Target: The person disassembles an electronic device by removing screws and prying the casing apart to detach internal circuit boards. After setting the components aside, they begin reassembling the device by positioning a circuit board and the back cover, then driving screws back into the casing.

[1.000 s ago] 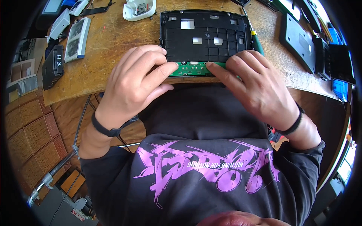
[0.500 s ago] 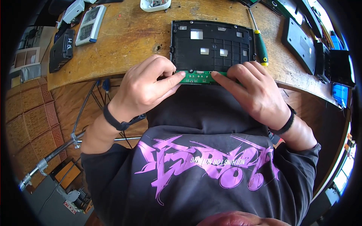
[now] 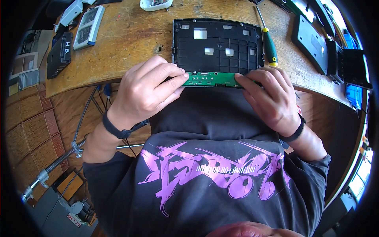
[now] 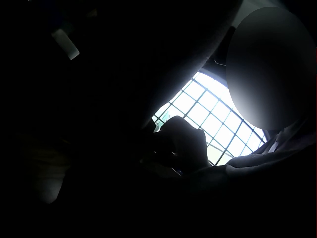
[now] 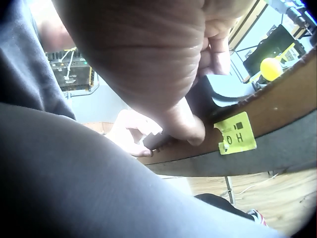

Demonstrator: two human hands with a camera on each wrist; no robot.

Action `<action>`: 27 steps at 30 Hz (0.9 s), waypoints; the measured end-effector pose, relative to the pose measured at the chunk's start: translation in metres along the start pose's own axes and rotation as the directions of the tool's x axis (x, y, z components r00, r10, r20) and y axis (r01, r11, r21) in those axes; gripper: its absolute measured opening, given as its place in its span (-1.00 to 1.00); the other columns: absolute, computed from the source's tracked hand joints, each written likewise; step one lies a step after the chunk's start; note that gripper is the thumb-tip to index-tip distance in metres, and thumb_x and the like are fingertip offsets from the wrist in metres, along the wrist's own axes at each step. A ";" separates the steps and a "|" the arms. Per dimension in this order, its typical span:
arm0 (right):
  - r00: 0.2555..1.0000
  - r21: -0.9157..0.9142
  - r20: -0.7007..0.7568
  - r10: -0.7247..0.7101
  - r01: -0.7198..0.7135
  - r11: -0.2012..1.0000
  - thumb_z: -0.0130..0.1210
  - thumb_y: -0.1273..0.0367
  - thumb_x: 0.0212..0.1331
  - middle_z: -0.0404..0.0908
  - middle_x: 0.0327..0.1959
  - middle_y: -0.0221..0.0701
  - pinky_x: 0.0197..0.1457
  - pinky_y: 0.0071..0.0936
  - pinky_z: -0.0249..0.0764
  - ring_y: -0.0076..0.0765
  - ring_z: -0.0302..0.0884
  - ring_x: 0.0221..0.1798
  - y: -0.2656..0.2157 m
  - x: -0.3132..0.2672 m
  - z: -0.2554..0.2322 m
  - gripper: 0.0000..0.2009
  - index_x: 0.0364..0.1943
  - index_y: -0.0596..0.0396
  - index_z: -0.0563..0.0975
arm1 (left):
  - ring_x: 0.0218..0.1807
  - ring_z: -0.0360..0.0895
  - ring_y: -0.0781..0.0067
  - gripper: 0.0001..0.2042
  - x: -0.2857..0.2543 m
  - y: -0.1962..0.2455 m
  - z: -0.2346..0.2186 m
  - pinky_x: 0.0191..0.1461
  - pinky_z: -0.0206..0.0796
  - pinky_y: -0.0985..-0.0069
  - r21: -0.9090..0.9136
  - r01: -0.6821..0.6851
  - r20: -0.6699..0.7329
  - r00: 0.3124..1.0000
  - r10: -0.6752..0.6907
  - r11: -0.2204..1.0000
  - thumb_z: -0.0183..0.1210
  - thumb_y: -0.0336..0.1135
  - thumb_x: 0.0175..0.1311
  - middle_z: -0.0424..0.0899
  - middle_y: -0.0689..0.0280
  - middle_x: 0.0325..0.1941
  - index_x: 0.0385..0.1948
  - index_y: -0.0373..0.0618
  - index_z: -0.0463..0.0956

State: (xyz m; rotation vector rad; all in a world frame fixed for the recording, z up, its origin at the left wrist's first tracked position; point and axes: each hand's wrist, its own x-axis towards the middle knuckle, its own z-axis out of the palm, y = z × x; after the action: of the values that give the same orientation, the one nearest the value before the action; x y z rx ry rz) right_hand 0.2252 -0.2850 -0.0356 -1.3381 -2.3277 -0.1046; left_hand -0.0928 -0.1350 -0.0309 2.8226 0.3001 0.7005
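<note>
A black plastic panel with rectangular openings lies at the table's front edge, a green circuit board along its near side. The left hand grips the panel's near left corner, index fingertip on the board's left end. At the near right corner the right hand holds the panel with bent fingers, its index fingertip touching the board's right part. In the right wrist view the right hand has its thumb below the panel, and the left hand pinches the far end. The left wrist view is mostly dark.
A green-handled screwdriver lies right of the panel. Further right is a flat black device. On the left are a white-framed case and a black box; a white tray stands at the back.
The right index finger has moved right along the green board, uncovering more of its middle. The left hand keeps its hold at the left corner. The head view has shifted.
</note>
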 end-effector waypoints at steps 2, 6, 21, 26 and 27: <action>1.000 0.009 -0.015 0.021 -0.021 1.000 0.35 0.42 0.10 0.70 0.11 -0.35 0.16 -0.22 0.67 -0.23 0.72 0.07 -0.002 -0.004 0.001 -0.50 0.22 0.15 0.78 | -0.13 0.83 0.16 -0.59 0.001 0.000 0.000 -0.15 0.70 0.31 -0.005 -0.005 0.012 1.000 0.005 1.000 0.66 -0.57 -0.14 0.87 0.22 -0.09 -0.13 -0.25 0.88; 1.000 -0.051 -0.009 0.000 0.000 0.999 0.36 0.42 0.09 0.74 0.11 -0.39 0.19 -0.25 0.65 -0.27 0.72 0.03 -0.003 -0.008 0.004 -0.48 0.24 0.16 0.79 | -0.16 0.83 0.18 -0.61 0.002 -0.002 0.001 -0.20 0.68 0.33 0.005 -0.020 0.007 1.000 0.020 1.000 0.66 -0.57 -0.13 0.87 0.22 -0.13 -0.14 -0.26 0.88; 0.995 0.008 -0.100 0.003 -0.002 1.000 0.47 0.47 0.07 0.75 -0.08 -0.47 0.02 -0.29 0.63 -0.31 0.71 -0.10 0.004 -0.004 0.007 -0.62 0.05 0.13 0.84 | -0.17 0.81 0.19 -0.59 0.003 -0.003 0.003 -0.21 0.68 0.33 -0.010 0.007 0.007 1.000 -0.007 1.000 0.68 -0.57 -0.19 0.86 0.25 -0.14 -0.16 -0.21 0.89; 0.987 -0.011 -0.163 -0.005 0.004 1.000 0.46 0.45 0.04 0.79 0.04 -0.42 0.09 -0.26 0.67 -0.26 0.76 0.03 0.008 -0.017 0.009 -0.60 0.06 0.10 0.85 | -0.17 0.80 0.18 -0.58 0.005 -0.001 0.003 -0.20 0.67 0.32 0.005 0.009 0.006 1.000 -0.009 1.000 0.69 -0.58 -0.21 0.85 0.25 -0.14 -0.16 -0.21 0.88; 0.987 -0.022 -0.163 0.002 -0.006 1.000 0.46 0.45 0.03 0.79 0.06 -0.41 0.12 -0.25 0.68 -0.26 0.76 0.05 0.007 -0.017 0.009 -0.59 0.05 0.10 0.85 | -0.17 0.80 0.18 -0.58 0.006 -0.001 0.002 -0.20 0.66 0.32 0.008 0.009 0.013 1.000 -0.009 1.000 0.69 -0.57 -0.20 0.85 0.26 -0.15 -0.17 -0.21 0.87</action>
State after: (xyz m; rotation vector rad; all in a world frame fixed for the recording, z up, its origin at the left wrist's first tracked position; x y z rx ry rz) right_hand 0.2355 -0.2922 -0.0515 -1.2938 -2.1934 -0.2307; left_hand -0.0867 -0.1331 -0.0302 2.8307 0.3139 0.6802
